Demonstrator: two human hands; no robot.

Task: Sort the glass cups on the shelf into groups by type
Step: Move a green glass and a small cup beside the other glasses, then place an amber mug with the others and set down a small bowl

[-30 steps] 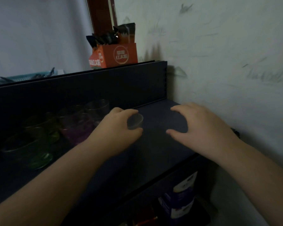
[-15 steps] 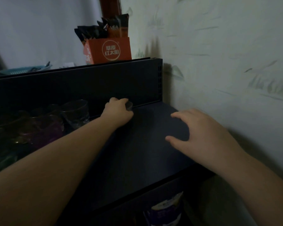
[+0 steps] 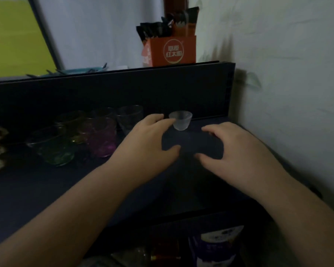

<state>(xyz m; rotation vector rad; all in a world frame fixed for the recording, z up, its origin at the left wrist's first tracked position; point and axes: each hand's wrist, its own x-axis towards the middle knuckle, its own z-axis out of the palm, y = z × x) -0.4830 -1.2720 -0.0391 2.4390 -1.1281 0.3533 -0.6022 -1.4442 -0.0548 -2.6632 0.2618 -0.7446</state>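
Frosted cup (image 3: 180, 120) parked alone at the shelf's (image 3: 123, 182) back-right corner, both hands empty.

My left hand (image 3: 148, 143) is just beside the cup, fingers (image 3: 158, 120) loosely spread, nothing pinched; can't tell if a fingertip touches its rim. Right hand (image 3: 239, 149) hovers near the right edge, fingers curled apart, holding nothing. Remaining cups cluster along the back-left: clear glass (image 3: 130, 117), purple glass (image 3: 102, 136), green glass (image 3: 56, 151), more beyond in the dark, hard to count. My read: all small, light, rigid, brittle, and smooth enough to slip. Best hold is thumb and two fingers across the side wall just under the rim, lifting straight up so neighbours don't clink. The purple one looks ribbed, likely better grip.
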